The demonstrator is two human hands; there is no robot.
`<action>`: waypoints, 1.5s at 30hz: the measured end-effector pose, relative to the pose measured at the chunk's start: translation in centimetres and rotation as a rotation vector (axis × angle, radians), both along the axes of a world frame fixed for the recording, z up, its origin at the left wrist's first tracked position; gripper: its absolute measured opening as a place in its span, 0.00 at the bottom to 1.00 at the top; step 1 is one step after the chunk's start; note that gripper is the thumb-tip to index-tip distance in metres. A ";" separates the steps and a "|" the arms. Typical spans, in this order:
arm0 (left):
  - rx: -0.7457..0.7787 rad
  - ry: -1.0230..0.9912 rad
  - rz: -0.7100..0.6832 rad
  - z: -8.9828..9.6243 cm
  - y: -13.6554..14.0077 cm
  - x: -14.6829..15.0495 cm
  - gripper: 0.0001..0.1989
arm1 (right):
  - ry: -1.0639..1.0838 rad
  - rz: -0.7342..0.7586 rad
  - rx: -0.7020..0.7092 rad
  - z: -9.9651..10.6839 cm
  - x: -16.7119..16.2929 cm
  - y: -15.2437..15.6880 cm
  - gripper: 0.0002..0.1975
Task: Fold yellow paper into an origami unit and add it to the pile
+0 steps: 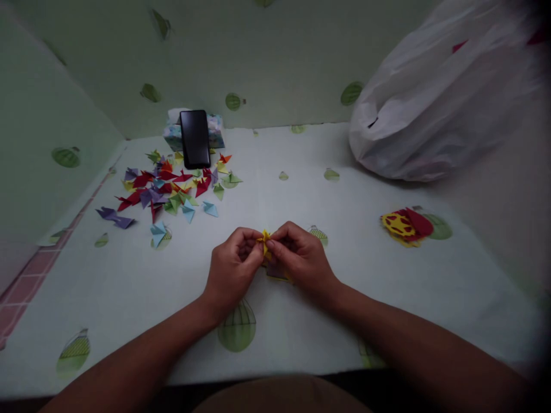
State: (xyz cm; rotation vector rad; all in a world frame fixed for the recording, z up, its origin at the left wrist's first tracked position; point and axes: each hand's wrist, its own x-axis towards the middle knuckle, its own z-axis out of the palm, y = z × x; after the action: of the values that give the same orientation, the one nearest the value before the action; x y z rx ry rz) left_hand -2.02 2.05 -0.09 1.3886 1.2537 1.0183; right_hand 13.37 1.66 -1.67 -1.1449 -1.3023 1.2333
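Between my two hands is a small yellow folded paper (266, 243), pinched from both sides above the middle of the table. My left hand (236, 265) grips its left side with thumb and fingertips. On the other side my right hand (303, 257) has thumb and index finger closed on the same paper. Partly covered by my right hand, a flat stack of paper squares (278, 272) with a yellow edge lies on the tablecloth. The exact shape of the folded paper is too small to make out.
Many coloured origami cranes (166, 186) are heaped at the back left. Behind them a black phone (195, 139) leans on a tissue box (216, 132). A large white plastic bag (413, 126) stands at the back right, with red and yellow paper cutouts (407, 225) nearer me.
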 end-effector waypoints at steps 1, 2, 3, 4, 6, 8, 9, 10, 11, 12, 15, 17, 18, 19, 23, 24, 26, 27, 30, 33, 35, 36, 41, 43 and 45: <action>0.000 0.006 0.004 0.0 0.0 0.0 0.06 | -0.013 -0.003 0.012 0.0 0.0 0.0 0.07; -0.001 0.013 0.008 -0.1 0.0 0.0 0.06 | -0.023 -0.005 0.029 0.0 -0.1 0.0 0.07; 0.000 0.019 0.010 -0.2 0.0 0.0 0.05 | -0.029 -0.008 0.046 0.0 -0.1 -0.1 0.06; 0.003 0.030 0.010 -0.2 -0.1 0.0 0.05 | -0.030 -0.008 0.057 0.1 -0.1 -0.1 0.06; 0.015 0.058 0.005 -0.4 -0.1 -0.1 0.05 | -0.020 -0.006 0.056 0.2 -0.2 -0.2 0.06; 0.026 0.084 0.001 -0.5 -0.1 -0.2 0.04 | -0.002 0.002 0.028 0.2 -0.3 -0.3 0.06; 0.028 0.091 0.004 -0.5 -0.1 -0.2 0.04 | 0.009 0.003 0.011 0.3 -0.3 -0.3 0.06; 0.027 0.094 0.008 -0.5 -0.1 -0.2 0.04 | 0.019 0.004 -0.005 0.3 -0.4 -0.3 0.06; 0.021 0.089 0.010 -0.5 -0.1 -0.2 0.05 | 0.031 0.007 -0.020 0.3 -0.4 -0.4 0.06; 0.011 0.079 0.008 -0.4 -0.1 -0.2 0.05 | 0.045 0.012 -0.036 0.4 -0.4 -0.4 0.06; -0.002 0.061 -0.025 -0.4 -0.2 -0.2 0.04 | 0.086 0.023 -0.066 0.4 -0.4 -0.4 0.07; 0.016 0.093 -0.041 -0.5 -0.2 -0.2 0.05 | 0.097 0.020 -0.068 0.3 -0.4 -0.4 0.08; 0.032 0.116 -0.042 -0.5 -0.2 -0.2 0.06 | 0.096 0.016 -0.066 0.3 -0.4 -0.3 0.08; 0.047 0.140 -0.044 -0.5 -0.3 -0.2 0.06 | 0.094 0.011 -0.065 0.3 -0.4 -0.3 0.08; 0.098 0.212 -0.059 -0.2 -0.3 -0.2 0.08 | 0.087 -0.003 -0.071 0.2 -0.3 -0.2 0.08; 0.111 0.225 -0.059 -0.2 -0.3 -0.2 0.08 | 0.088 -0.005 -0.070 0.2 -0.3 -0.2 0.08; 0.125 0.239 -0.059 -0.1 -0.3 -0.2 0.09 | 0.088 -0.008 -0.075 0.2 -0.3 -0.2 0.08; 0.128 0.238 -0.063 -0.1 -0.3 -0.2 0.09 | 0.084 -0.011 -0.076 0.2 -0.3 -0.1 0.08; 0.121 0.222 -0.078 -0.1 -0.3 -0.2 0.08 | 0.067 -0.027 -0.080 0.3 -0.3 -0.1 0.08; 0.095 0.199 -0.075 -0.3 -0.3 -0.2 0.09 | 0.065 -0.024 -0.069 0.3 -0.3 -0.2 0.08; 0.080 0.174 -0.073 -0.4 -0.2 -0.2 0.08 | 0.077 -0.002 -0.060 0.3 -0.3 -0.2 0.07; 0.076 0.162 -0.075 -0.5 -0.2 -0.2 0.08 | 0.083 0.011 -0.057 0.3 -0.3 -0.2 0.07; 0.101 0.178 -0.078 -0.7 -0.2 -0.3 0.08 | 0.093 0.025 -0.038 0.2 -0.5 -0.2 0.06; 0.123 0.222 -0.077 -0.7 -0.2 -0.3 0.08 | 0.112 0.020 -0.047 0.2 -0.5 -0.1 0.07; 0.138 0.261 -0.074 -0.7 -0.2 -0.3 0.08 | 0.122 0.021 -0.061 0.2 -0.5 -0.1 0.07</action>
State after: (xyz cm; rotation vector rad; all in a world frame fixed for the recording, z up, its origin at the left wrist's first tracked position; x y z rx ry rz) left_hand -2.35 1.90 -0.83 1.7059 1.3280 0.9073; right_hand 12.88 1.56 -1.43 -1.0839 -1.1949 1.3454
